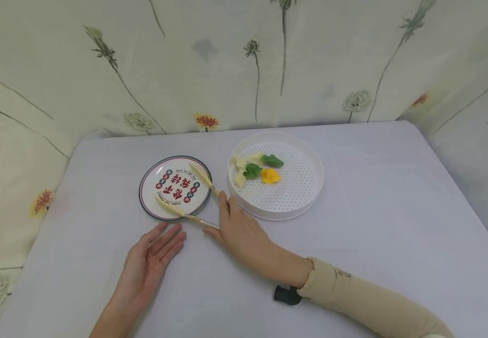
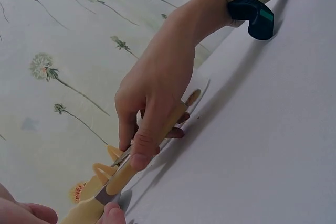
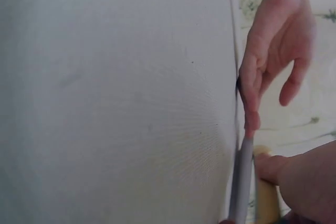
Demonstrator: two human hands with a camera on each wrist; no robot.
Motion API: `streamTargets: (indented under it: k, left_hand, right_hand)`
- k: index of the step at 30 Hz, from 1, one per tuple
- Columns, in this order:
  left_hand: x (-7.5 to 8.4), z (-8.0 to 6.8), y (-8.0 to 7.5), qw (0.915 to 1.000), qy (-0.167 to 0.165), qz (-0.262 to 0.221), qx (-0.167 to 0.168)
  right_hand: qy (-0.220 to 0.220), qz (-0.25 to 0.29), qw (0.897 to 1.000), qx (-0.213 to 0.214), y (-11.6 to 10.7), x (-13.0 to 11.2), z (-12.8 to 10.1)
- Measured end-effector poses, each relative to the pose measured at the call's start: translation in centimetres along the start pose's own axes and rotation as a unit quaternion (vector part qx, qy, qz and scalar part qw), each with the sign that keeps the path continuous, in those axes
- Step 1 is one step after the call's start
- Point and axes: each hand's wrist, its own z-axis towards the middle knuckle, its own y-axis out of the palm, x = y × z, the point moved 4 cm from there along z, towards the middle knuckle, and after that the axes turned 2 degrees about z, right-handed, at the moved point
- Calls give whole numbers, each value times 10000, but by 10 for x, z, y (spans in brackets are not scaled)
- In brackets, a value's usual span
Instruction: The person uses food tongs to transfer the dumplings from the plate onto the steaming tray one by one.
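Note:
My right hand (image 1: 244, 232) grips a pair of tongs with metal arms and pale yellow tips (image 1: 170, 206). The tongs' two arms are spread above the round white plate (image 1: 153, 188), which has a dark rim and red and green printing. Nothing shows between the tips. In the left wrist view, the right hand's (image 2: 157, 82) thumb presses along one yellow-covered arm of the tongs (image 2: 119, 178). My left hand (image 1: 147, 265) lies palm up with extended fingers at the plate's near edge; whether it touches the rim I cannot tell.
Right of the plate stands a round white tray (image 1: 311, 188) with a perforated base. Several dumpling-like pieces lie in its left half: cream, green (image 1: 272, 161) and yellow (image 1: 270, 176). A white cloth (image 1: 375, 202) covers the table, with a floral curtain (image 1: 320, 61) behind.

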Motion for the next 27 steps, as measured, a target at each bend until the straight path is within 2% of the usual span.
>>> streamTargets:
  k: [5,8,12,14,16,19,20,22,24,25,26,27]
  left_hand:
    - [2,1,2,10000,-13,7,-14]
    - [2,1,4,10000,-52,41,-5]
    - [2,-2,8,9997,-77,210,-33]
    - [2,-5,11,9992,34,389,40]
    - [4,-11,13,9975,239,625,235]
    - [7,-23,18,9877,752,1229,606]
    - [8,-27,20,9826,922,1456,695]
    - [9,-37,26,9671,1325,2039,747]
    - [9,-46,33,9440,1790,2686,691]
    - [8,-51,37,9279,2062,3041,629]
    - [6,-55,41,9053,2366,3483,562]
    - [3,-60,44,8768,2670,3966,520]
  right_hand:
    - [22,-942,9955,29,-1,0,1]
    - [-18,-1099,9939,-67,-2,1,1]
    - [40,-667,9974,-280,-11,9,-6]
    - [60,-446,9988,-197,-19,15,-14]
    - [90,-313,9995,-10,-30,23,-24]
    - [75,-290,9990,342,-42,34,-43]
    - [98,-303,9986,411,-46,37,-50]
    - [198,-278,9982,490,-51,44,-65]
    - [273,-272,9979,513,-54,50,-79]
    - [324,-279,9977,520,-55,53,-87]
    - [376,-304,9975,518,-55,55,-94]
    - [438,-356,9970,527,-55,57,-102]
